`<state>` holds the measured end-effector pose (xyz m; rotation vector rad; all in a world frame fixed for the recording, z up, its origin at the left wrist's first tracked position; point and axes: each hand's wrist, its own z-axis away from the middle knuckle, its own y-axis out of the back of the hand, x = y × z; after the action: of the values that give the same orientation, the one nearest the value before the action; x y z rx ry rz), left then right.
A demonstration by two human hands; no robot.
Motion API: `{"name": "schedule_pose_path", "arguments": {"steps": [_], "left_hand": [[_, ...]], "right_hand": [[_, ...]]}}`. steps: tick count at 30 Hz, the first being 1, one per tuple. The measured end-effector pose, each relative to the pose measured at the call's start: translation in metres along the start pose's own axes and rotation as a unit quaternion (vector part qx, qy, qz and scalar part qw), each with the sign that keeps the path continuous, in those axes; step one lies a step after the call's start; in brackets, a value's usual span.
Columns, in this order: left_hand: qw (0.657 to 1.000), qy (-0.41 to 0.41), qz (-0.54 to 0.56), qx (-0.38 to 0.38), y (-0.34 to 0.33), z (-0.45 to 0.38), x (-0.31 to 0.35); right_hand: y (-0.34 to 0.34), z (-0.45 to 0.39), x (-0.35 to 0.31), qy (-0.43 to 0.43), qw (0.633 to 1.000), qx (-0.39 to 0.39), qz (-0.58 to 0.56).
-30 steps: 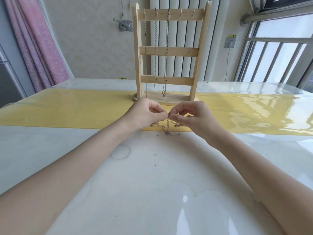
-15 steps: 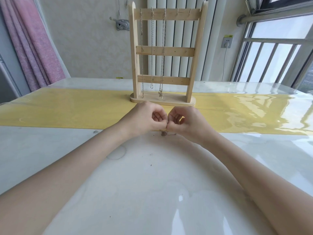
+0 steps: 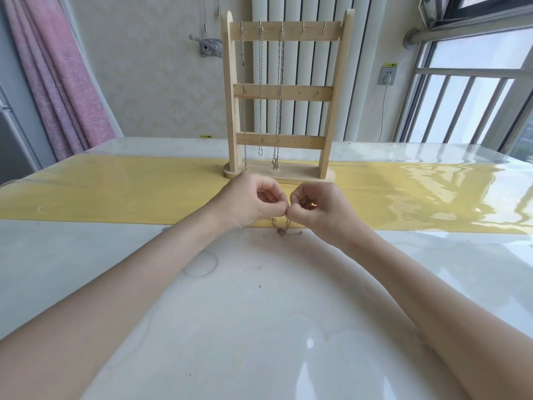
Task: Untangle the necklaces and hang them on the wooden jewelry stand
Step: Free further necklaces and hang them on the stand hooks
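A: Where is the chain (image 3: 284, 226)?

B: Mid-counter, at the yellow runner's (image 3: 115, 192) near edge, in front of the stand (image 3: 281, 90). The left hand (image 3: 251, 202) and right hand (image 3: 320, 207) meet, each grip pinching it; the rest dangles in a snarl.

A: Handling?

B: Probably light, limp, fine, kink-prone. Hold close beside the knot, tease gently; three chains hang already.
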<state>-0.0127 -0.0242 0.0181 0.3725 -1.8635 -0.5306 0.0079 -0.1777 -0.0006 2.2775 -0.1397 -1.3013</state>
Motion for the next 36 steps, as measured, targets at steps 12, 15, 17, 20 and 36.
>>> {"name": "schedule_pose_path", "arguments": {"steps": [12, 15, 17, 20, 36], "left_hand": [[0.997, 0.035, 0.065, -0.025, 0.003, 0.003, 0.000], [0.995, 0.046, 0.083, -0.029, 0.003, 0.005, 0.001], [0.993, 0.064, 0.098, -0.034, 0.001, 0.006, 0.002], [0.991, 0.082, 0.101, -0.034, 0.000, 0.006, 0.001], [0.974, 0.144, 0.167, -0.056, 0.000, 0.007, 0.002]], "right_hand": [[0.007, 0.000, -0.003, -0.035, 0.996, -0.042, -0.066], [0.009, 0.001, -0.003, -0.042, 0.994, -0.049, -0.084], [0.010, 0.001, -0.002, -0.054, 0.991, -0.055, -0.114], [0.010, 0.001, 0.000, -0.070, 0.983, -0.064, -0.154], [0.007, 0.000, 0.003, -0.079, 0.975, -0.076, -0.192]]}}
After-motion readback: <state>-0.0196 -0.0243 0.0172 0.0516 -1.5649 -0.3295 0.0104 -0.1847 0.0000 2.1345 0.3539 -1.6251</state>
